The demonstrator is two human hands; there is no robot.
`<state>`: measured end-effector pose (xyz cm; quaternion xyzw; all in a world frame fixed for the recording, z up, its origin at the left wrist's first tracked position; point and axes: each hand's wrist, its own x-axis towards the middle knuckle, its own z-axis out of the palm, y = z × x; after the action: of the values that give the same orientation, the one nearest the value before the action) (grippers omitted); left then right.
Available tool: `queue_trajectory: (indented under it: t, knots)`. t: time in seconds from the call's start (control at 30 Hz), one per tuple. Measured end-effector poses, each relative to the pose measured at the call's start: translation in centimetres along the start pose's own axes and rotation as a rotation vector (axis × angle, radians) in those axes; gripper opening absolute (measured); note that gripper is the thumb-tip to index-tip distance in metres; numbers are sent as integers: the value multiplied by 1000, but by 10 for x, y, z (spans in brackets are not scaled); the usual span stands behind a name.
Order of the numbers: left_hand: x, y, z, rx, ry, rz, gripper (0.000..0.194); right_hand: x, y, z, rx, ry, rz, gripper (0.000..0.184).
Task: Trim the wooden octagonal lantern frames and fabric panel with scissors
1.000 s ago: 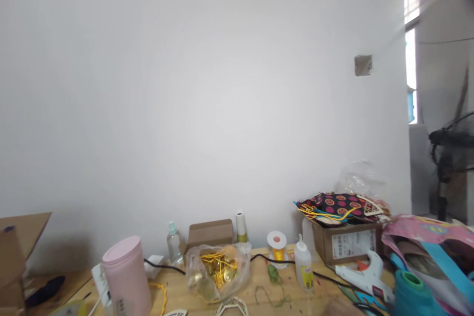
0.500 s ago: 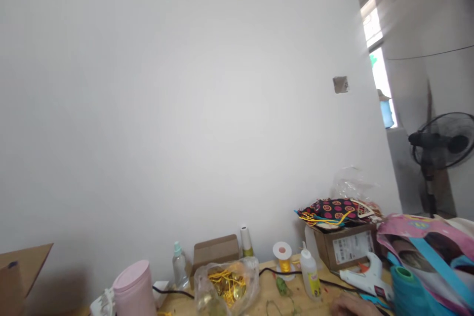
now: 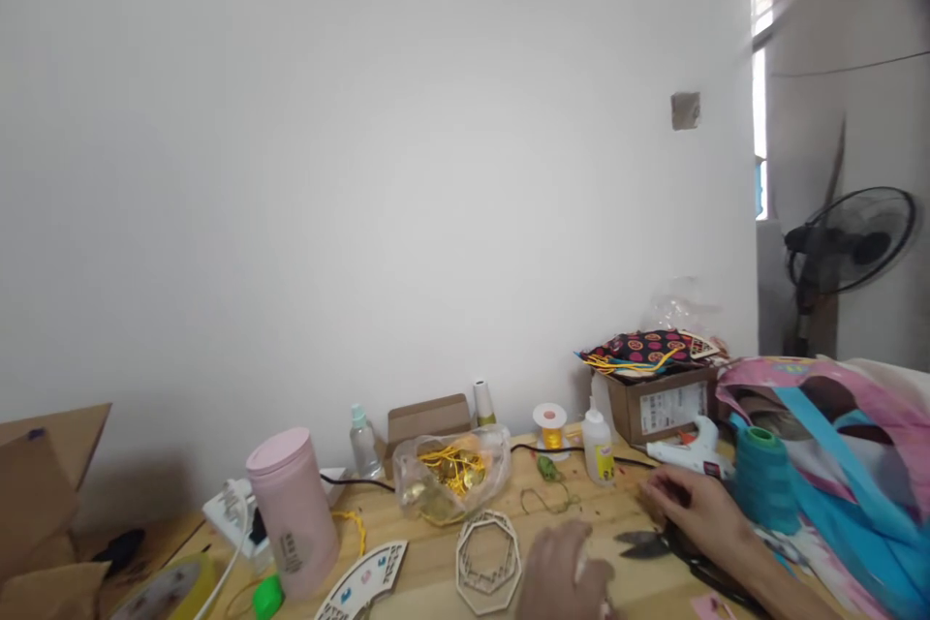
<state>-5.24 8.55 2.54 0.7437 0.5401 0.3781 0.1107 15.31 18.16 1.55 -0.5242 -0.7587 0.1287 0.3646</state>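
My left hand (image 3: 565, 573) is at the bottom of the view, low over the table, its fingers bent and smeared by motion. Just left of it lies an octagonal wooden frame (image 3: 463, 570) with cut-out edging. A fan-shaped wooden piece (image 3: 372, 579) with small coloured spots is farther left. My right hand (image 3: 694, 509) rests at the table's right, thumb and fingertips pinched together; whatever they hold is too small to make out. Black-handled scissors (image 3: 643, 544) lie under and beside this hand, blades pointing left. A teal thread cone (image 3: 766, 482) stands right of it.
Behind the hands are a glue bottle (image 3: 599, 450), a white glue gun (image 3: 687, 453), a yellow cord spool (image 3: 550, 421) and a plastic bag of gold pieces (image 3: 454, 475). A pink canister (image 3: 294, 513) stands left. A cardboard box (image 3: 665, 402) and pink-blue bag (image 3: 864, 465) are right.
The view has tilted down, bringing more of the table into sight. My left hand, the octagonal frame, the fan-shaped piece and the scissors have appeared; more of my right hand shows.
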Motion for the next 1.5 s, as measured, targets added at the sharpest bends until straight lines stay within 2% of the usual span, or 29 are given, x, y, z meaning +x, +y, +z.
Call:
queue_trajectory:
  t: [0.03,0.07,0.1,0.2,0.3,0.4,0.47,0.53,0.6,0.67,0.77,0.87,0.97,1.03,1.13,1.27,1.4,1.5]
  knots:
    - [1,-8,-3,3,12,51,25,0,0,0,-2,2,1,27]
    - [1,-16,-7,20,64,116,24,0,0,0,-4,6,1,25]
    - [1,-24,-12,20,126,126,21,0,0,0,-6,10,1,24]
    - [1,-41,-30,-44,219,-41,23,-1,-3,-3,-19,27,0,26]
    - [3,-44,-46,-158,204,-190,27,-1,-8,-6,-46,33,-15,37]
    - [5,-40,-52,-236,166,-224,47,-4,-17,-10,-87,9,-56,41]
    - [5,-39,-50,-229,132,-213,46,-8,-29,-10,-112,-32,-103,34]
    - [4,-40,-46,-204,141,-219,33,-12,-43,-6,-132,-98,-162,25]
    - [4,-43,-42,-174,160,-217,22,-10,-60,3,-153,-180,-220,19]
    - [4,-48,-39,-147,163,-203,20,-2,-76,17,-186,-253,-245,15]
    - [3,-54,-37,-119,164,-186,23,21,-96,43,-231,-316,-210,12]
    - [3,-60,-38,-103,155,-160,23,41,-107,66,-266,-356,-139,18]
    - [1,-63,-41,-108,156,-140,23,45,-108,77,-253,-360,-124,19]
    - [1,-62,-42,-114,166,-150,23,39,-105,76,-220,-338,-151,15]
    - [1,-61,-40,-107,175,-176,26,27,-99,63,-147,-285,-220,13]
    - [3,-58,-33,-104,141,-210,41,14,-96,44,-40,-244,-287,15]
    - [4,-47,-27,-119,136,-194,51,5,-100,42,68,-236,-344,14]
    - [4,-35,-26,-162,107,-160,44,1,-105,43,133,-224,-384,13]
